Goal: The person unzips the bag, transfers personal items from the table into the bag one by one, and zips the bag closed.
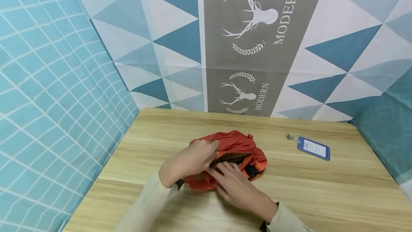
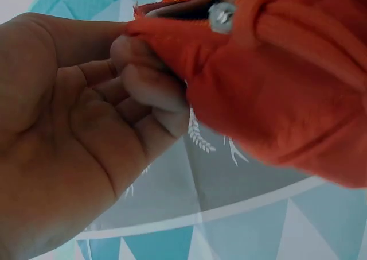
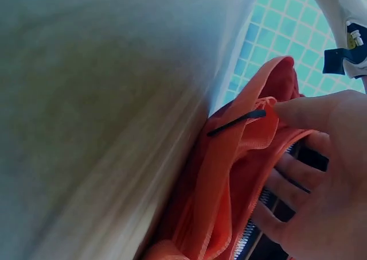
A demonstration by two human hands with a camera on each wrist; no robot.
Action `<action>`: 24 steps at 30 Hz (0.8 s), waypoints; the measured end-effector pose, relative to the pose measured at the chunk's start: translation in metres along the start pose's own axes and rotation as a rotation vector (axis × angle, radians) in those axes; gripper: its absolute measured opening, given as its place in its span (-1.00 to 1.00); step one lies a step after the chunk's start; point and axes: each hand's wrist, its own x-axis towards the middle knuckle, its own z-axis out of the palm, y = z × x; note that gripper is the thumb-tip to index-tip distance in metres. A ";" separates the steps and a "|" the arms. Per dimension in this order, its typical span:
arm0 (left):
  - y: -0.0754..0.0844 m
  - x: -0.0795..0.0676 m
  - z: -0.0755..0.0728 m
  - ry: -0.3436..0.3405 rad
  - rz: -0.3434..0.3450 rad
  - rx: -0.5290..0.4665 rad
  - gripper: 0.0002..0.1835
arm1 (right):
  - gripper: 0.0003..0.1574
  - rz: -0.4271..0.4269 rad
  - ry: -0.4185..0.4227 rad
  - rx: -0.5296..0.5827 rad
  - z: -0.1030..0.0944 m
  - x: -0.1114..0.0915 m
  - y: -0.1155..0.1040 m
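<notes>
A red fabric zip bag sits on the wooden table with its zipped mouth spread and a dark inside showing. My left hand pinches the edge of the mouth beside the zip; in the left wrist view, thumb and fingertips meet on the red cloth. From the near side my right hand straddles the other edge. In the right wrist view its thumb lies on the outer cloth, while the fingers reach inside past the zip teeth, their tips partly hidden.
To the right of the bag lies a blue card holder with a white card and a metal clip. The wooden table meets a patterned cloth backdrop behind and a blue tiled-pattern cloth at the left.
</notes>
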 end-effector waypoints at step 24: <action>-0.013 -0.002 -0.004 0.105 -0.045 0.045 -0.85 | -0.44 0.110 0.004 -0.025 -0.022 -0.004 0.021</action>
